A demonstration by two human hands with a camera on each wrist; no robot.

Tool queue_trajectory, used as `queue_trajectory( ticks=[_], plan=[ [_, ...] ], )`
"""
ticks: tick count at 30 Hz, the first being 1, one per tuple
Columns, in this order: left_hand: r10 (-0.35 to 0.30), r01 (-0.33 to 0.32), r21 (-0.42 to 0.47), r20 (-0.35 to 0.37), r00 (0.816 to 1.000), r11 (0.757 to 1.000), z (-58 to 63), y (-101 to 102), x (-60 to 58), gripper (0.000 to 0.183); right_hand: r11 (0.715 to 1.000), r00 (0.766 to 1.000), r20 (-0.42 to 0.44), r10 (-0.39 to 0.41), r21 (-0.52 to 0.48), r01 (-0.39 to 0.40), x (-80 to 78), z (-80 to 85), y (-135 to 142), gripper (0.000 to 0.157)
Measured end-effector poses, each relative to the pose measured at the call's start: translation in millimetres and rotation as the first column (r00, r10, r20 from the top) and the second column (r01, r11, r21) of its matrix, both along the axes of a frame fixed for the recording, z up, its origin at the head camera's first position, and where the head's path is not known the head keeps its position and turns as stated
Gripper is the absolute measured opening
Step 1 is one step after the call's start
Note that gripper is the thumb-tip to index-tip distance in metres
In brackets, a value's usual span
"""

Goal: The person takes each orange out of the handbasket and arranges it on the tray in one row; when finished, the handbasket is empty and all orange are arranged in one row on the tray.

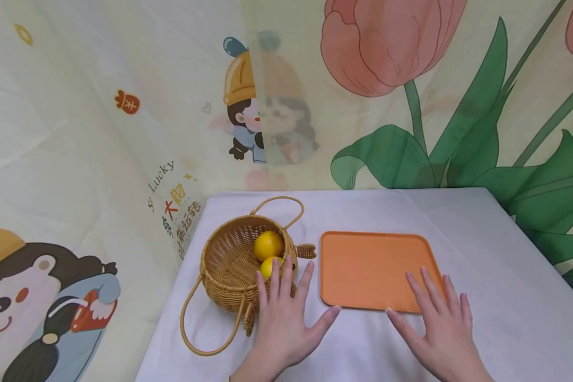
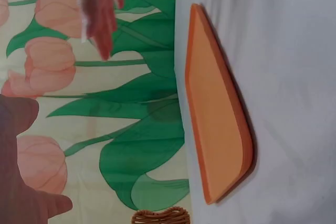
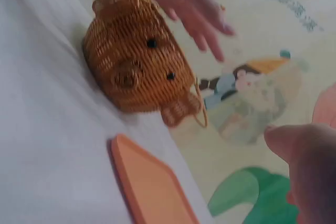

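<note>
As the head cam shows, L hand [image 1: 286, 321] is nearer the basket [image 1: 224, 294], at its near R side, & R hand [image 1: 439, 329] is by the near R corner of the orange tray [image 1: 367, 270]. Fingers of both: straight, spread, released. Key relation: the yellow balls [image 1: 268, 245] sit inside the basket, toward its R side, just ahead & slightly L of L hand's fingers; whether these touch the rim, can't tell. Tray is R of basket, just apart from it, flat on the desk [image 1: 515, 318], long axis L to R. Count: 1 basket w/ 2 loop handles [image 1: 210, 353], 2 balls visible, 1 tray, 2 hands.

L wrist cam: 1 tray mid-frame; R hand up top, apart from it, fingers extended & holding nothing; part of L hand at frame's L edge, grip unclear from this angle; bit of basket at bottom.

R wrist cam: 1 basket, L hand overlapping its top edge, fingers ungripped; part of tray below; part of R hand at frame's R edge. Balls not visible.
</note>
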State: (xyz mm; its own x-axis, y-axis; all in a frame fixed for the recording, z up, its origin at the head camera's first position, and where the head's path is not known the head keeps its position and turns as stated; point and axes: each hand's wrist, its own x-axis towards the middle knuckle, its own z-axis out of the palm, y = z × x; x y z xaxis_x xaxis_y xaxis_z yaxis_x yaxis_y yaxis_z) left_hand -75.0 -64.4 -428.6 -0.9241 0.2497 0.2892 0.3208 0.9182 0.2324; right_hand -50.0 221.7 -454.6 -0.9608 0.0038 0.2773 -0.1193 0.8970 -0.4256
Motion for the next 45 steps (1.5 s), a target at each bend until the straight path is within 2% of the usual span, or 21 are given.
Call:
queue_trajectory(
  ticks=[5, 10, 12, 16, 19, 23, 27, 30, 34, 37, 41, 45],
  plan=[
    [0.009, -0.009, 0.057, -0.012, 1.000, 0.998, 7.7, -8.1, -12.5, 0.088, 0.998, 0.995, 0.098, -0.006, -0.057, 0.012, -16.2, -25.0, 27.6, 0.082],
    [0.080, -0.078, 0.118, -0.010, 0.997, 0.990, 21.4, -30.1, -40.6, 0.085, 0.995, 0.974, 0.226, 0.000, -0.100, 0.023, -30.8, -56.6, 53.6, 0.087],
    [0.105, -0.103, 0.132, -0.004, 0.994, 0.986, 26.4, -39.5, -51.5, 0.084, 0.990, 0.969, 0.245, 0.024, -0.141, 0.011, -32.9, -66.4, 60.6, 0.085],
    [0.135, -0.138, 0.129, 0.035, 0.990, 0.982, 34.2, -53.2, -66.8, 0.084, 0.979, 0.980, 0.189, 0.056, -0.203, -0.017, -34.2, -80.3, 70.3, 0.071],
    [0.137, -0.145, 0.117, 0.072, 0.988, 0.983, 36.4, -58.9, -75.2, 0.085, 0.984, 0.993, 0.110, 0.037, -0.178, -0.017, -35.6, -87.6, 74.6, 0.061],
    [0.118, -0.130, 0.089, 0.136, 0.984, 0.987, 37.0, -64.7, -86.6, 0.081, 0.989, 0.999, 0.041, 0.014, -0.149, -0.008, -37.2, -92.7, 76.6, 0.054],
    [0.084, -0.096, 0.050, 0.205, 0.975, 0.994, 42.6, -68.0, -97.9, 0.078, 0.988, 0.999, 0.035, -0.003, -0.154, 0.008, -35.1, -97.4, 74.6, 0.053],
    [0.061, -0.069, 0.023, 0.232, 0.971, 0.997, 53.2, -68.4, -105.9, 0.077, 0.986, 0.999, 0.038, -0.018, -0.163, 0.024, -33.2, -101.5, 72.0, 0.053],
    [0.049, -0.046, -0.019, 0.225, 0.973, 0.999, 69.2, -72.2, -114.6, 0.073, 0.988, 0.999, 0.019, -0.028, -0.155, 0.030, -34.4, -103.8, 67.9, 0.052],
    [0.034, -0.025, -0.042, 0.221, 0.975, 0.999, 76.2, -76.1, -121.0, 0.067, 0.990, 0.999, 0.011, -0.036, -0.140, 0.037, -35.0, -104.5, 66.4, 0.053],
    [0.025, -0.009, -0.062, 0.266, 0.964, 0.998, 76.0, -81.6, -133.4, 0.059, 0.991, 0.999, -0.005, -0.036, -0.129, 0.035, -34.5, -105.1, 67.5, 0.053],
    [0.038, -0.007, -0.092, 0.336, 0.941, 0.996, 74.3, -86.3, -146.9, 0.056, 0.991, 0.999, -0.026, -0.027, -0.133, 0.023, -34.1, -106.4, 69.3, 0.052]
  ],
)
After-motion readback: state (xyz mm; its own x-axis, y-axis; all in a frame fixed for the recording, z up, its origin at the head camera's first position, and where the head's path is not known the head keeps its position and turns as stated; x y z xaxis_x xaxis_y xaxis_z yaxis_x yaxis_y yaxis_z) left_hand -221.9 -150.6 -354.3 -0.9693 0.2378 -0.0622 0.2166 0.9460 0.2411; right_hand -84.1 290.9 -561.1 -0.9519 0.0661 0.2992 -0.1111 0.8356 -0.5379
